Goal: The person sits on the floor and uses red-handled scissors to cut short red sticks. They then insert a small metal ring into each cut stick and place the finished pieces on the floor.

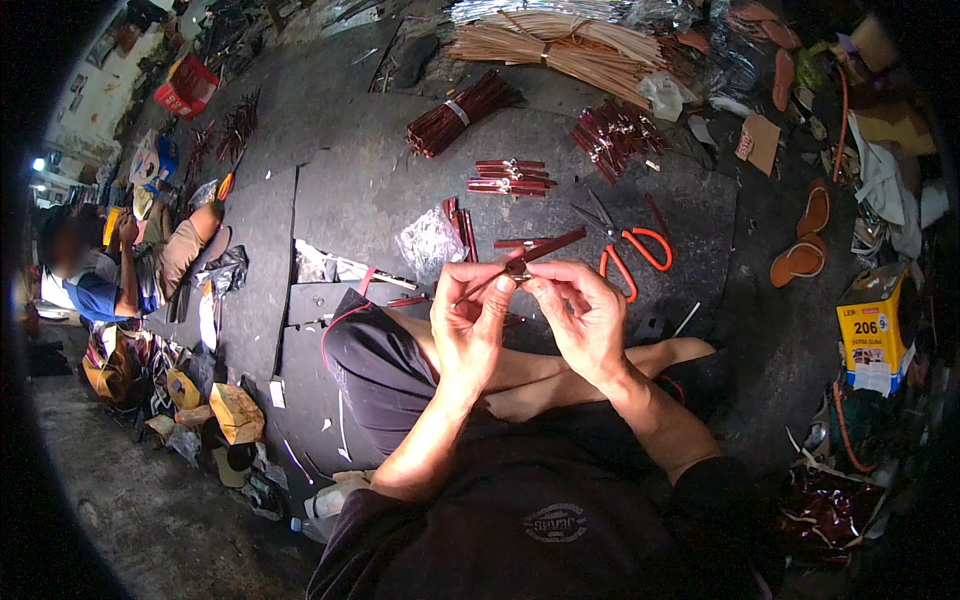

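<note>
My left hand (468,315) and my right hand (580,315) meet in front of me over my crossed legs. Both pinch a dark red leather strap (545,245) with a small metal buckle (517,268) at the fingertips. The strap's free end sticks out up and to the right. Just beyond my hands lie orange-handled scissors (628,245), a clear plastic bag (428,240) and a few loose red straps (462,222).
Bundles of dark red straps (510,177) (460,112) (610,132) and a sheaf of tan strips (560,45) lie farther out on the dark mat (370,180). Sandals (808,240) and a yellow box (872,330) are at right. Another person (100,275) sits at far left.
</note>
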{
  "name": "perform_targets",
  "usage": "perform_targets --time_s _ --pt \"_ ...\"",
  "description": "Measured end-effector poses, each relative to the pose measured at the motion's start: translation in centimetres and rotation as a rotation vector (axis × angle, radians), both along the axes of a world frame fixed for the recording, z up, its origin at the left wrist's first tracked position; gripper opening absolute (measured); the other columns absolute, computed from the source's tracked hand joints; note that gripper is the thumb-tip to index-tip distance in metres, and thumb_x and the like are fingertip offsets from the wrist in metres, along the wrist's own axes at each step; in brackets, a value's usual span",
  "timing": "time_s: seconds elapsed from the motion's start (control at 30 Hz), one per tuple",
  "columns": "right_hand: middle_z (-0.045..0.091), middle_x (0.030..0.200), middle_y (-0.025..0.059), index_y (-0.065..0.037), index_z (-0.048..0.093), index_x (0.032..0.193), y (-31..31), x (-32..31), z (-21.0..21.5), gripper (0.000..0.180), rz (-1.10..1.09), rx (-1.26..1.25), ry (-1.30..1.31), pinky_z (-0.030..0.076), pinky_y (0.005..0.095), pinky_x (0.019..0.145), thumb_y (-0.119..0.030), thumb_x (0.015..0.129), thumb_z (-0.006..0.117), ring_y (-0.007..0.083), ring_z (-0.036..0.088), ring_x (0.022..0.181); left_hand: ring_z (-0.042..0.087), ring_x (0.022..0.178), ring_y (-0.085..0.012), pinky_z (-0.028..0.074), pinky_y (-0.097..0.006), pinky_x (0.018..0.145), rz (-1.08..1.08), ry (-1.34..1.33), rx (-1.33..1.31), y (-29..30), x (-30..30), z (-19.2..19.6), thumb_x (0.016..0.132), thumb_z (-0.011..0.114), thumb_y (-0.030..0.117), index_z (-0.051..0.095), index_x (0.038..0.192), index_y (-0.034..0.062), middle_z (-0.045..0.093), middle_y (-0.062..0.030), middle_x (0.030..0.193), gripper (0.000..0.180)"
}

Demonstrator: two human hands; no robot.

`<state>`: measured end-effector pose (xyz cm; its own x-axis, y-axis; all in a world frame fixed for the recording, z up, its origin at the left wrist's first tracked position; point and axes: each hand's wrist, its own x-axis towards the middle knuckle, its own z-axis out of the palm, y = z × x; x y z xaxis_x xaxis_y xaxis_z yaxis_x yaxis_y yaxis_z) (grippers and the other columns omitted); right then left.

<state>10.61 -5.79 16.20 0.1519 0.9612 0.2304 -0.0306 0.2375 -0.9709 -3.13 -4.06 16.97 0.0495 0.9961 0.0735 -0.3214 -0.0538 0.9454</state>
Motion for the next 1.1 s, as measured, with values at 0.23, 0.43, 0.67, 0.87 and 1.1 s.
perform_targets --time_s 0.23,0.43,0.67,0.87,1.1 --pt "0.069 0.103 0.0118 0.003 0.065 0.108 0.1 -0.1 0.0 0.017 0.017 -0.015 0.040 0.055 0.0270 0.083 -0.002 0.092 0.064 0.0147 0.066 0.095 0.063 0.105 -0.0150 0.050 -0.027 0.091 -0.038 0.003 0.012 0.3 -0.3 0.3 0.094 0.063 0.003 0.052 0.105 -0.0003 0.066 -0.0192 0.118 0.016" --pt "0.069 0.103 0.0120 0.004 0.065 0.108 -0.1 -0.1 0.2 0.017 0.007 -0.039 0.032 0.055 0.0259 0.082 -0.002 0.092 0.064 0.0141 0.066 0.094 0.063 0.107 -0.0162 0.050 -0.028 0.094 -0.058 0.034 0.033 0.3 -0.5 0.6 0.094 0.062 0.003 0.053 0.105 -0.0010 0.065 -0.0209 0.120 0.015" --pt "0.069 0.100 0.0106 0.004 0.065 0.107 0.2 0.3 0.3 0.016 0.055 -0.090 0.066 0.055 0.0241 0.082 -0.002 0.093 0.063 0.0118 0.066 0.091 0.064 0.101 -0.0142 0.052 -0.026 0.086 -0.102 0.146 -0.015 0.7 -1.2 0.7 0.094 0.064 0.004 0.055 0.103 -0.0008 0.067 -0.0161 0.115 0.014" --pt "0.068 0.101 0.0122 0.001 0.065 0.103 0.4 1.1 1.1 0.014 0.074 -0.113 -0.074 0.053 0.0301 0.082 -0.004 0.089 0.068 0.0174 0.066 0.095 0.065 0.096 -0.0128 0.053 -0.025 0.082 -0.112 0.319 0.085 0.6 -1.7 0.8 0.093 0.065 0.004 0.058 0.103 -0.0011 0.069 -0.0122 0.107 0.013" --pt "0.067 0.100 0.0119 -0.003 0.064 0.104 1.5 2.7 2.8 0.025 0.040 0.131 -0.501 0.047 0.0414 0.088 -0.014 0.083 0.073 0.0316 0.064 0.096 0.064 0.094 -0.0116 0.053 -0.026 0.080 -0.187 0.271 0.043 1.0 -2.2 1.0 0.092 0.066 0.005 0.060 0.103 -0.0010 0.068 -0.0076 0.101 0.014"
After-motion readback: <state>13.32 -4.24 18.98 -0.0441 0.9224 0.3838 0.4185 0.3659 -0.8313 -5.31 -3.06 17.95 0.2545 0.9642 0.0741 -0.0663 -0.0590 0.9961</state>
